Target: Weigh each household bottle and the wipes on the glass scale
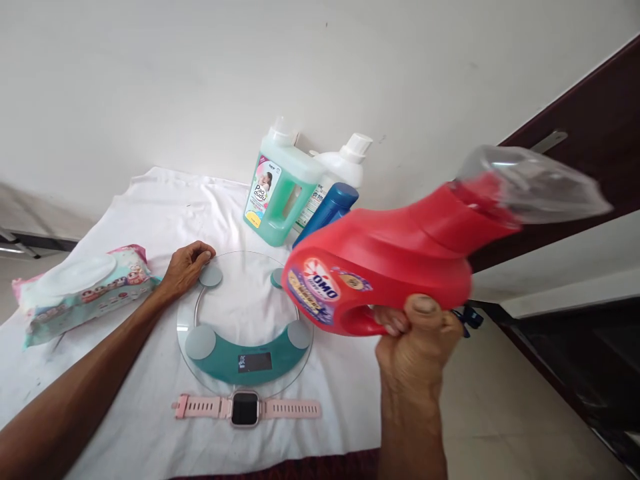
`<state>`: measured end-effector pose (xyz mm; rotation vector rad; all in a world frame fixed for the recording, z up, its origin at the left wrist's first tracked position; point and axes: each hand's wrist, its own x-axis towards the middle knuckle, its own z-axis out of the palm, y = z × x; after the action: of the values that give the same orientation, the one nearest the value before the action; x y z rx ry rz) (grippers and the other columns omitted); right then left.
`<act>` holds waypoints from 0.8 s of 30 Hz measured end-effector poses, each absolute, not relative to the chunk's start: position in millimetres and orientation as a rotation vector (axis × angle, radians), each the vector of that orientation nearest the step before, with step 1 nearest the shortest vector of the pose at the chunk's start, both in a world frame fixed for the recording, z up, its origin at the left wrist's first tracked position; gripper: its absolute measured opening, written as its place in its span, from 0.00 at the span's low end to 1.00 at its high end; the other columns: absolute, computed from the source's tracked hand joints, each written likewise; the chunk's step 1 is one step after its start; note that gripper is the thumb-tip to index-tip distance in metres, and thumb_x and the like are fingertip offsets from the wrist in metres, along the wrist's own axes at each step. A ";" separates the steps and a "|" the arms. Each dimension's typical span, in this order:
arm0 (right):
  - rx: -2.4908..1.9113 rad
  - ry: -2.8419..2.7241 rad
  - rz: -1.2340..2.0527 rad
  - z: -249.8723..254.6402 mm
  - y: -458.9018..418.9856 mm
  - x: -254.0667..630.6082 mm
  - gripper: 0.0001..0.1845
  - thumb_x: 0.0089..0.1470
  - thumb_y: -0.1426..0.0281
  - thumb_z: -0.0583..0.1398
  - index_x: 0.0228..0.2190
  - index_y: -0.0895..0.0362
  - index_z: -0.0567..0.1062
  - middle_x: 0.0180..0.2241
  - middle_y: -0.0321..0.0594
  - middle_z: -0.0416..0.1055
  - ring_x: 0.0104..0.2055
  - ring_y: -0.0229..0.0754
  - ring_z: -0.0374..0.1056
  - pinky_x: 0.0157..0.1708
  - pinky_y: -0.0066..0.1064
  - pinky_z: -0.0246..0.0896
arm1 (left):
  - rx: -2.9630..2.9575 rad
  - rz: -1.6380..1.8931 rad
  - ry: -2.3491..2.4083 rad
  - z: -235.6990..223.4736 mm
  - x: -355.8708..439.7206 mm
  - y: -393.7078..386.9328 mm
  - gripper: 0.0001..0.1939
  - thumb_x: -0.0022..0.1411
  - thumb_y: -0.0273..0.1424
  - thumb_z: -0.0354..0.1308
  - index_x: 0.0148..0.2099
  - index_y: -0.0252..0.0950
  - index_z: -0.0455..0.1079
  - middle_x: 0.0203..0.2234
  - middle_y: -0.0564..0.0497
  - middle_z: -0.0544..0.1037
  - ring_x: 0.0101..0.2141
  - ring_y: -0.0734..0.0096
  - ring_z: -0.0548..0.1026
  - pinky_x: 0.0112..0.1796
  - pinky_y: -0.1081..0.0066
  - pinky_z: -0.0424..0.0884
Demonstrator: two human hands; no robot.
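Note:
My right hand (420, 340) grips a red OMO detergent bottle (380, 260) by its handle. The bottle is held in the air, tilted over with its clear plastic cap (535, 183) toward the right. My left hand (187, 267) rests with curled fingers at the far left rim of a round glass scale (187, 340), by one of its grey pads. Whether the fingers grip the rim is hard to see. The scale's small display (255, 362) shows characters. A pink-strapped smartwatch (245, 408) lies flat just in front of the scale.
Behind the scale stand a green Pao dudu bottle (283, 187), a white bottle (345, 167) and a blue bottle (330, 207), close to the wall. A pack of wipes (85, 287) lies at the left on the white cloth (345, 400). The table's right edge drops to a tiled floor (480, 400).

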<state>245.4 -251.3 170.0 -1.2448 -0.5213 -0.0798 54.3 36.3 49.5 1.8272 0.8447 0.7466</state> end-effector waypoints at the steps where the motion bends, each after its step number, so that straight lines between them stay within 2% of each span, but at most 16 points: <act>1: -1.257 -0.521 -0.117 173.2 -259.5 251.4 0.37 0.43 0.51 0.75 0.13 0.53 0.56 0.13 0.25 0.49 0.15 0.28 0.45 0.15 0.25 0.44 | 1.823 0.743 0.847 49.8 54.4 36.0 0.18 0.58 0.47 0.58 0.37 0.38 0.78 0.30 0.49 0.81 0.32 0.63 0.74 0.34 0.67 0.67; 6: -1.317 -0.468 -0.249 170.2 -290.6 277.6 0.32 0.40 0.54 0.76 0.15 0.53 0.61 0.14 0.25 0.49 0.16 0.28 0.44 0.13 0.26 0.41 | 1.813 0.735 0.865 52.0 55.4 34.0 0.17 0.59 0.46 0.58 0.37 0.38 0.78 0.31 0.49 0.80 0.33 0.63 0.75 0.36 0.67 0.67; 10: -1.346 -0.398 -0.274 151.0 -301.7 293.3 0.32 0.36 0.53 0.77 0.14 0.53 0.62 0.13 0.25 0.50 0.15 0.29 0.44 0.12 0.26 0.40 | 1.819 0.738 0.878 55.0 55.8 32.5 0.17 0.59 0.46 0.59 0.38 0.38 0.78 0.32 0.49 0.81 0.35 0.61 0.76 0.37 0.66 0.70; 16: -1.367 -0.347 -0.160 128.7 -297.3 295.8 0.34 0.38 0.50 0.77 0.15 0.53 0.60 0.13 0.25 0.50 0.15 0.28 0.45 0.14 0.25 0.43 | 1.813 0.734 0.896 55.1 56.6 32.7 0.16 0.60 0.46 0.60 0.38 0.39 0.79 0.32 0.49 0.81 0.35 0.61 0.77 0.37 0.66 0.70; 24: -1.362 -0.334 -0.141 122.9 -261.0 295.3 0.35 0.41 0.47 0.75 0.16 0.53 0.60 0.14 0.24 0.50 0.17 0.28 0.45 0.16 0.25 0.44 | 1.809 0.730 0.873 53.5 56.7 33.3 0.16 0.61 0.45 0.60 0.39 0.39 0.79 0.32 0.49 0.81 0.36 0.61 0.77 0.39 0.66 0.71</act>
<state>295.3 -261.0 122.9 -1.3619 -0.3341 -0.1407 56.7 33.3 53.5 1.8093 0.8731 0.7298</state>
